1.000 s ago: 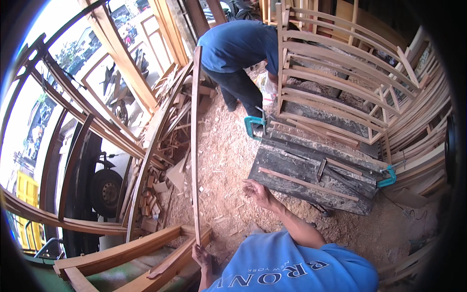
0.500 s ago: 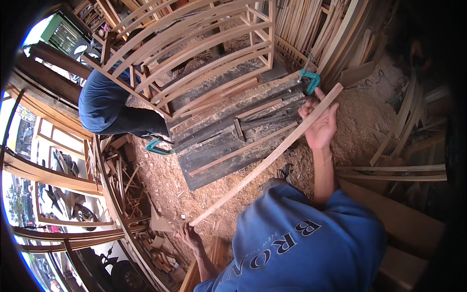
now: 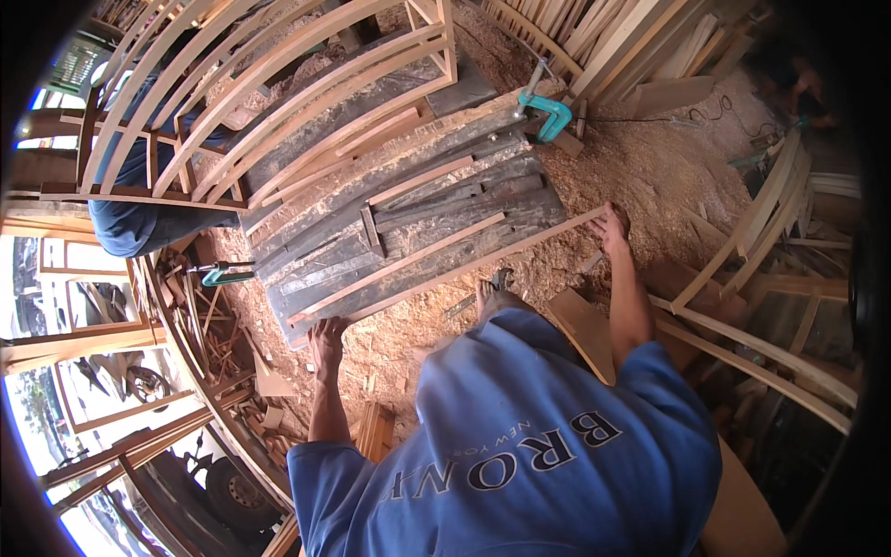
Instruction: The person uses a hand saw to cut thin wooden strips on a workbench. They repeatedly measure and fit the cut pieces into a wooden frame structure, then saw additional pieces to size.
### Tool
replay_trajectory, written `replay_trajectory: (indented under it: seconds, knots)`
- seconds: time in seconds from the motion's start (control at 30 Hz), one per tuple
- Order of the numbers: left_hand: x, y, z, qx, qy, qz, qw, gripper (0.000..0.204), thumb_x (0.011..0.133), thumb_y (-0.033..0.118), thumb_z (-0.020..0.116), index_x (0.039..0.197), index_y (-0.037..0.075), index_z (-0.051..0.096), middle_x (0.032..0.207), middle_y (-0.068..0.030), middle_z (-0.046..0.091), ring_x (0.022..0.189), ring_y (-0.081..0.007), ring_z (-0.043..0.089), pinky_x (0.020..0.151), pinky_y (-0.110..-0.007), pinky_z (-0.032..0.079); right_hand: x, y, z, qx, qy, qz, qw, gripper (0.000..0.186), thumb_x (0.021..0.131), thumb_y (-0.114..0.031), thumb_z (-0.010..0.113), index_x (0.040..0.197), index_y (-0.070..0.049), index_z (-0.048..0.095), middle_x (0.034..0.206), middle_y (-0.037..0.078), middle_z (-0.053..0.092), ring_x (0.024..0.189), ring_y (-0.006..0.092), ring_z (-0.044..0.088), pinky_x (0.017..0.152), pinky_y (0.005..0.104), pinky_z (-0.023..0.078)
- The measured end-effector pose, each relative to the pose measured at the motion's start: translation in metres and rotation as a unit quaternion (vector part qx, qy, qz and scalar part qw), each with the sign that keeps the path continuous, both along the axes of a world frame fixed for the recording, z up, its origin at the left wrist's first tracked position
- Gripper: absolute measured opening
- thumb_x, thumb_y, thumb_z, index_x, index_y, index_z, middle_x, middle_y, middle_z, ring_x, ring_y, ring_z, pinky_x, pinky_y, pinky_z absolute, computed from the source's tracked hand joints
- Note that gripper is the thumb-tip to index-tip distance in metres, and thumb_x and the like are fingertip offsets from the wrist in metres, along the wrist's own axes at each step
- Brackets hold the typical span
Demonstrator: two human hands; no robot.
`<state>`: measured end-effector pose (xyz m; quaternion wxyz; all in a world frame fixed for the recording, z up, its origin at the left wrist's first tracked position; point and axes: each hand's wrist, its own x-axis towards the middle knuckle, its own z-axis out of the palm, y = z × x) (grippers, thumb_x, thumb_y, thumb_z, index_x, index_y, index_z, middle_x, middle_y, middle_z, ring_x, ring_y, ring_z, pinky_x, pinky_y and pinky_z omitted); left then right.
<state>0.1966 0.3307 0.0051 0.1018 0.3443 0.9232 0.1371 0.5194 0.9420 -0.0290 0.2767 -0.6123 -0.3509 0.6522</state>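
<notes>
A long, thin wooden strip (image 3: 483, 263) stretches between my two hands along the near edge of the dark plank workbench (image 3: 520, 209). My left hand (image 3: 326, 343) is closed over its left end at the bench's near left corner. At the other end, beyond the bench's right side, the fingers of my right hand (image 3: 612, 230) pinch the strip. A second strip (image 3: 399, 269) lies on the bench, roughly parallel to the held one. Behind it sits a short dark block (image 3: 371, 232).
A large curved slatted frame (image 3: 306, 70) rests across the bench's far side, with a person in blue (image 3: 125, 227) bending behind it. Green clamps (image 3: 548, 116) grip the bench ends. Curved wood pieces (image 3: 766, 218) lie at right; stacked boards (image 3: 594, 46) stand far right. Shavings cover the floor.
The strip, held up at a slant before, has come down to the bench's near edge. My right hand has lowered and closed from an open palm; my left hand has moved forward.
</notes>
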Motion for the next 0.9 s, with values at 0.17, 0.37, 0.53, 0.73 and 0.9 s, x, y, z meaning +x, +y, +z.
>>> replay_trajectory:
  seconds: [0.17, 0.37, 0.53, 0.73, 0.9]
  knots:
    - [-0.021, 0.010, -0.025, -0.092, 0.060, 0.068, 0.992, 0.033, 0.088, 0.027, 0.067, 0.119, 0.019, 0.064, 0.122, -0.0066, 0.063, 0.117, -0.0277, 0.054, 0.102, -0.049, 0.035, -0.020, 0.015, -0.014, -0.057, -0.004, 0.040, 0.998, 0.030, 0.099, -0.024, 0.058, 0.120, -0.003, 0.053, 0.104, 0.012, 0.061, 0.098, 0.0262, 0.063, 0.083, 0.0378, 0.059]
    - [-0.018, 0.003, -0.042, -0.048, -0.018, 0.239, 0.970, 0.046, 0.087, 0.017, 0.066, 0.132, 0.014, 0.055, 0.142, -0.0131, 0.049, 0.133, -0.0334, 0.042, 0.110, -0.045, 0.033, -0.059, -0.019, -0.020, 0.053, -0.091, 0.236, 0.966, 0.034, 0.091, -0.035, 0.070, 0.110, -0.008, 0.065, 0.098, 0.001, 0.067, 0.088, 0.0129, 0.060, 0.070, 0.0285, 0.046]
    - [-0.012, 0.010, -0.052, 0.014, 0.001, 0.238, 0.971, 0.044, 0.090, 0.016, 0.063, 0.133, 0.013, 0.054, 0.147, -0.0128, 0.044, 0.141, -0.0388, 0.032, 0.114, -0.051, 0.027, -0.070, -0.049, 0.000, 0.195, -0.224, 0.304, 0.905, 0.051, 0.088, -0.046, 0.068, 0.114, -0.002, 0.068, 0.110, 0.013, 0.069, 0.099, 0.0249, 0.063, 0.086, 0.0369, 0.048]
    - [0.001, 0.042, -0.053, -0.034, 0.013, 0.304, 0.952, 0.051, 0.094, 0.018, 0.052, 0.144, 0.020, 0.042, 0.157, -0.0092, 0.032, 0.147, -0.0306, 0.024, 0.116, -0.060, 0.008, -0.068, -0.064, -0.001, 0.288, -0.353, 0.362, 0.813, 0.046, 0.100, -0.040, 0.051, 0.120, -0.002, 0.065, 0.122, 0.021, 0.061, 0.112, 0.0383, 0.057, 0.094, 0.0452, 0.045]
    - [0.029, 0.089, -0.046, 0.015, 0.049, 0.351, 0.935, 0.059, 0.082, 0.012, 0.057, 0.140, 0.014, 0.044, 0.155, -0.0134, 0.033, 0.144, -0.0304, 0.028, 0.112, -0.056, 0.015, -0.060, -0.026, -0.011, 0.203, -0.264, 0.192, 0.923, 0.041, 0.103, -0.019, 0.041, 0.141, -0.005, 0.047, 0.133, 0.018, 0.057, 0.119, 0.0283, 0.056, 0.098, 0.0367, 0.046]
